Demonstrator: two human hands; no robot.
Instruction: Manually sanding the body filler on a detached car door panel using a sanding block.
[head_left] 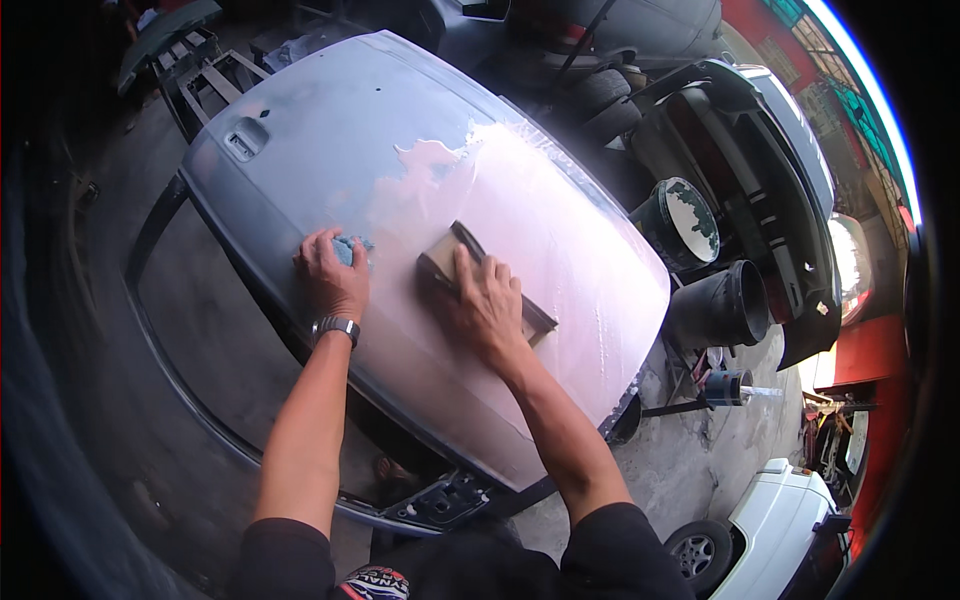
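Note:
A grey car door [310, 120] lies flat in front of me, with a broad pale pink patch of body filler [570, 230] over its right part. My right hand [488, 300] is closed on a long sanding block [440, 262] that rests on the filler, forefinger stretched along its top. To the left, my left hand [328, 272] grips a crumpled blue-green sponge or cloth [350, 249] against the door's near side. A watch [337, 328] is on that wrist. The door handle recess [241, 141] shows at the far left.
Beyond the door's right end stand a bucket with a white, green-stained lid [690, 220], a dark bucket [735, 303] and a small tin [728, 388]. Tyres [605, 100] and a large dark car part [740, 180] are behind. A white vehicle [785, 530] stands at the lower right.

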